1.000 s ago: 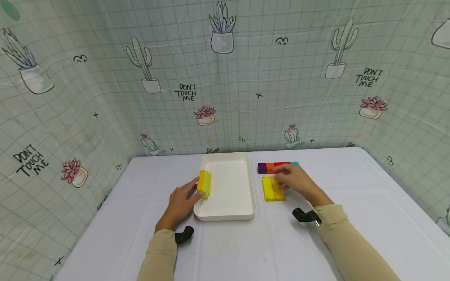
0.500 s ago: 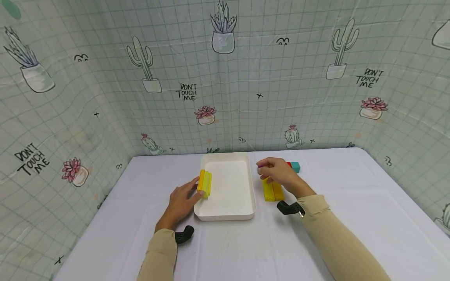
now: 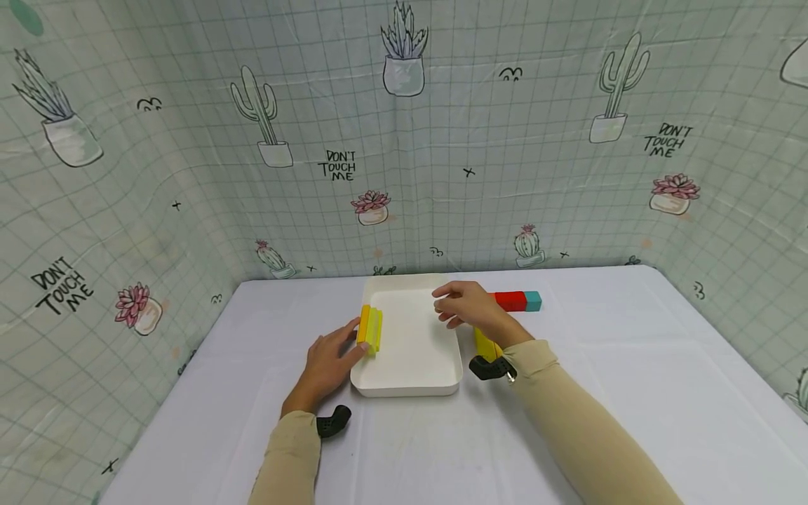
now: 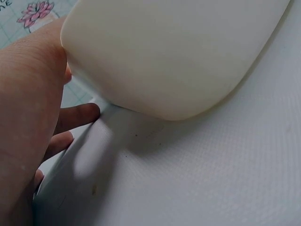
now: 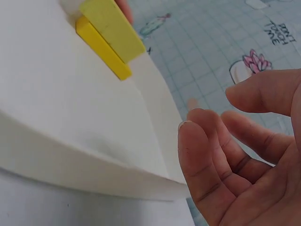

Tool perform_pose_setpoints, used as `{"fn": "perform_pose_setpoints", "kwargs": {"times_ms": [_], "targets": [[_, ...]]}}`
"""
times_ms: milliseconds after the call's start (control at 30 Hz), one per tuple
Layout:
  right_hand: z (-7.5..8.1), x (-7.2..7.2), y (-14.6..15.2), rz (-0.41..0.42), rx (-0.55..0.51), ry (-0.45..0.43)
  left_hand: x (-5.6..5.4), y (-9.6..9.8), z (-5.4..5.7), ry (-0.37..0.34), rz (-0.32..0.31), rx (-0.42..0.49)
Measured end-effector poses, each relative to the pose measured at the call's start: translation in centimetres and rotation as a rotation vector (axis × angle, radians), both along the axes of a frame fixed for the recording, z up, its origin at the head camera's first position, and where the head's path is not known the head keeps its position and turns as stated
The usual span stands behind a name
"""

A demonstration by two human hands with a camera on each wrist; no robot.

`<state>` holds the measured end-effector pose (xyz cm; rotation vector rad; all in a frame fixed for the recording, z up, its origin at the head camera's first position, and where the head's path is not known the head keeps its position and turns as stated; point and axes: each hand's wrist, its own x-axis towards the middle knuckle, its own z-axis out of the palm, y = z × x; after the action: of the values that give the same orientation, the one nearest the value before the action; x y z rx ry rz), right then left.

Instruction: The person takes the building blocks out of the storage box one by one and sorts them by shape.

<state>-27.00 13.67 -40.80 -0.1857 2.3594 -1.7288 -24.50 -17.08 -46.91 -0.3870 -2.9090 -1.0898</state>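
My left hand [image 3: 328, 361] is at the left side of a white tray [image 3: 419, 387], thumb at the near end of a stack of yellow blocks [image 3: 371, 331] and a finger against their outer side. In the right wrist view a pale yellow block [image 5: 113, 28] stands above a deeper yellow one [image 5: 101, 49] along the tray wall, a fingertip behind it. The left wrist view shows the tray's corner [image 4: 164, 75] over several fingers. My right hand [image 3: 470, 308] hovers at the tray's right wall, fingers loosely bent, holding nothing.
Right of the tray, two yellow blocks [image 3: 486, 345] lie partly under the right wrist. Behind the right hand are a red block [image 3: 510, 301] and a teal block [image 3: 533, 301] in a row. A cactus-print cloth [image 3: 404, 175] hangs behind the white-covered table [image 3: 404, 449].
My right hand has moved left from the coloured blocks to the tray's right wall, and now hides the purple and orange blocks. The left hand and the stack beside it stay put.
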Motion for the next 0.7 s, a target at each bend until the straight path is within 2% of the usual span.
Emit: {"fn": "perform_pose_setpoints", "kwargs": {"times_ms": [367, 700], "targets": [[0.2, -0.5, -2.6, 0.007, 0.016, -0.023, 0.0, -0.1, 0.0, 0.006, -0.007, -0.007], [-0.8, -1.5, -5.0, 0.025, 0.004, -0.050, 0.1, -0.1, 0.2, 0.007, -0.004, 0.003]]}}
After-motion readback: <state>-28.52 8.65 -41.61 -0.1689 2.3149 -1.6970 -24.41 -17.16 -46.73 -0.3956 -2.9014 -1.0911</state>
